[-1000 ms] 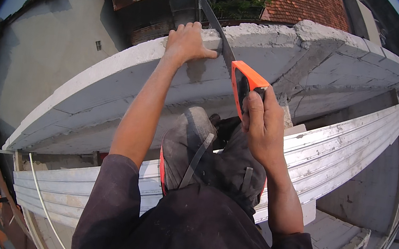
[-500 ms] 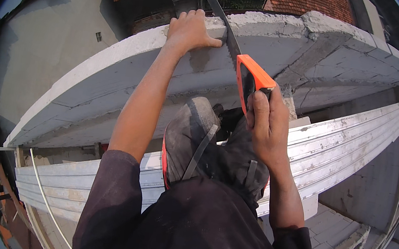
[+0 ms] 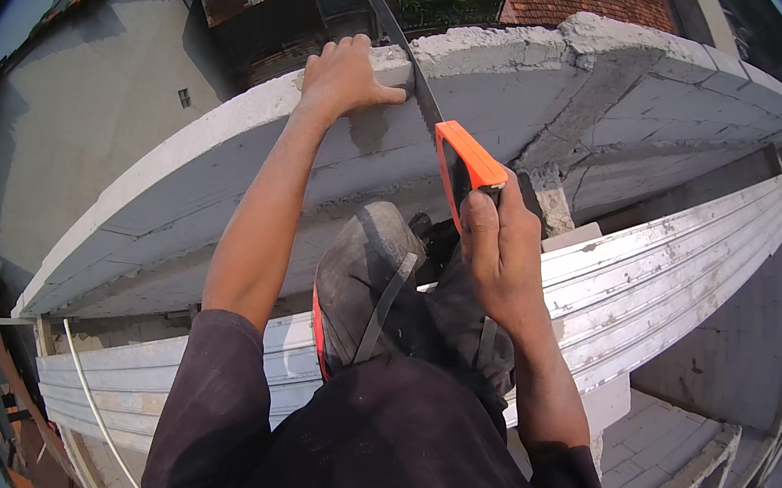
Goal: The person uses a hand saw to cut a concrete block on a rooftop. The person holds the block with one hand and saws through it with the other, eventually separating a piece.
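My right hand [image 3: 501,249] is closed around the orange and black handle of a handsaw [image 3: 467,163]. The long grey blade slants up and away to the left, crossing the rough top edge of a pale grey block wall [image 3: 214,162]. Its toothed side faces the wall, and the far end reaches past the top. Just left of the blade, my left hand [image 3: 343,80] grips the wall's top edge. Its fingers hook over the top while the thumb points toward the blade, close to it. A damp-looking dark patch marks the wall face below that hand.
A ribbed metal plank platform [image 3: 664,270] runs beneath my legs along the wall. A mortar-covered column [image 3: 586,112] joins the wall to the right. Beyond lie a drop, rusty sheds and a tiled roof [image 3: 581,2]. A thin pale pole [image 3: 95,393] leans at the left.
The whole view has shifted a little, so the wall, hands and saw sit further left in it. Both hands keep their holds, and the blade still crosses the wall top.
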`<state>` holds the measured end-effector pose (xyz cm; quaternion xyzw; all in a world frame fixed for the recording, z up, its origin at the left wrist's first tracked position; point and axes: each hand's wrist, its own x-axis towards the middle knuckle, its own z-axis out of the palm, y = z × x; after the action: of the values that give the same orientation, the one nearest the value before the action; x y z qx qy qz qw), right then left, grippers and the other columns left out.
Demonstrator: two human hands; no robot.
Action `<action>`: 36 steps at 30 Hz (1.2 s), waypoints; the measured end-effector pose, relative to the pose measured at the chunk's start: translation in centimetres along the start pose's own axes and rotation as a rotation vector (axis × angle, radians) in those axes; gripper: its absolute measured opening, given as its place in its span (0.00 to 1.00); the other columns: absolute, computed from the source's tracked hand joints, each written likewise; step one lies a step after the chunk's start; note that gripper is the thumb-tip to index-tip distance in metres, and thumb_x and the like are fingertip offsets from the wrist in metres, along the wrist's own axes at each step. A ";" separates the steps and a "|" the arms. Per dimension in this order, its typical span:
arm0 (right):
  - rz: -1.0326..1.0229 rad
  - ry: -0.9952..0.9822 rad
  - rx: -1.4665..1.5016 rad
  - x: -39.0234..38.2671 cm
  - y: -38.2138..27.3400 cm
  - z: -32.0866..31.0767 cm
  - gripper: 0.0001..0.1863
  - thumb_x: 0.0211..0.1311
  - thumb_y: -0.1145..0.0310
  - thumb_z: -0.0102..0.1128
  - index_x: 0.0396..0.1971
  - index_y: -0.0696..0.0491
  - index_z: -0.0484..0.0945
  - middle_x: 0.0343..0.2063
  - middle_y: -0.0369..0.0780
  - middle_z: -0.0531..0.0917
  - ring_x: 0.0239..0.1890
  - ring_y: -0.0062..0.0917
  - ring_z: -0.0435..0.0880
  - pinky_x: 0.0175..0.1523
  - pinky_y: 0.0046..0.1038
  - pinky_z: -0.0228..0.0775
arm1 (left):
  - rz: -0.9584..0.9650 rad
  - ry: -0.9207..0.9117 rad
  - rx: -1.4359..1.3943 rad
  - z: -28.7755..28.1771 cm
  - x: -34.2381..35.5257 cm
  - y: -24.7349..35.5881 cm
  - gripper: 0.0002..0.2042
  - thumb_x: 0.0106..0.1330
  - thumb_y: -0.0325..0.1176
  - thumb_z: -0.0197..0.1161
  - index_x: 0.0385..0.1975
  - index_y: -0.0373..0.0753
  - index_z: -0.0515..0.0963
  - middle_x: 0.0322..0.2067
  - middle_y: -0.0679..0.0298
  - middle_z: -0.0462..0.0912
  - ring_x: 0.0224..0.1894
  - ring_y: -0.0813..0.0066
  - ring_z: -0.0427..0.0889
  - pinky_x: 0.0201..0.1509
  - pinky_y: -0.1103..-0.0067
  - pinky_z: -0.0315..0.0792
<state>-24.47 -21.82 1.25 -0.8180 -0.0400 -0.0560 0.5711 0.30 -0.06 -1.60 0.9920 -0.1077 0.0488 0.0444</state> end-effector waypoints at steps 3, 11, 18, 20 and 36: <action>0.052 -0.038 -0.005 -0.8 -1.3 -0.5 0.22 0.84 0.65 0.49 0.68 0.62 0.70 0.35 0.51 0.83 0.33 0.41 0.86 0.42 0.37 0.75 | -0.014 0.001 -0.016 -0.1 -0.4 -0.6 0.51 0.48 0.67 0.76 0.67 0.33 0.74 0.63 0.49 0.82 0.67 0.51 0.79 0.67 0.57 0.76; 0.072 -0.064 0.023 -8.9 -1.1 -2.5 0.25 0.82 0.67 0.49 0.70 0.65 0.67 0.49 0.54 0.83 0.47 0.46 0.88 0.54 0.40 0.76 | -0.023 -0.024 -0.008 -0.5 -0.5 0.6 0.49 0.48 0.64 0.76 0.65 0.33 0.74 0.63 0.49 0.81 0.67 0.51 0.79 0.67 0.58 0.76; -0.039 -0.023 0.020 -1.3 -1.7 -1.2 0.19 0.82 0.67 0.52 0.62 0.65 0.69 0.32 0.57 0.83 0.36 0.56 0.85 0.42 0.47 0.74 | -0.016 0.027 -0.027 -0.5 -0.6 -0.3 0.48 0.49 0.60 0.77 0.67 0.33 0.73 0.62 0.49 0.82 0.64 0.50 0.81 0.67 0.56 0.75; -0.092 -0.006 -0.002 -6.6 -1.4 -2.3 0.22 0.82 0.67 0.52 0.66 0.64 0.68 0.41 0.60 0.84 0.44 0.58 0.85 0.50 0.46 0.76 | 0.009 0.038 -0.027 -0.5 -0.6 -0.1 0.48 0.50 0.60 0.77 0.67 0.33 0.73 0.62 0.49 0.82 0.64 0.50 0.81 0.67 0.56 0.76; -0.014 -0.060 0.149 -11.1 0.0 -3.5 0.23 0.83 0.64 0.49 0.70 0.59 0.64 0.50 0.61 0.82 0.54 0.61 0.82 0.57 0.49 0.74 | -0.007 0.064 -0.029 0.6 -0.7 0.2 0.42 0.49 0.54 0.79 0.61 0.35 0.73 0.59 0.50 0.82 0.64 0.50 0.79 0.63 0.56 0.77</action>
<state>-35.68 -25.12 0.89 -0.7744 -0.0666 -0.0325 0.6283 -0.36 -0.19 -2.29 0.9895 -0.1036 0.0788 0.0625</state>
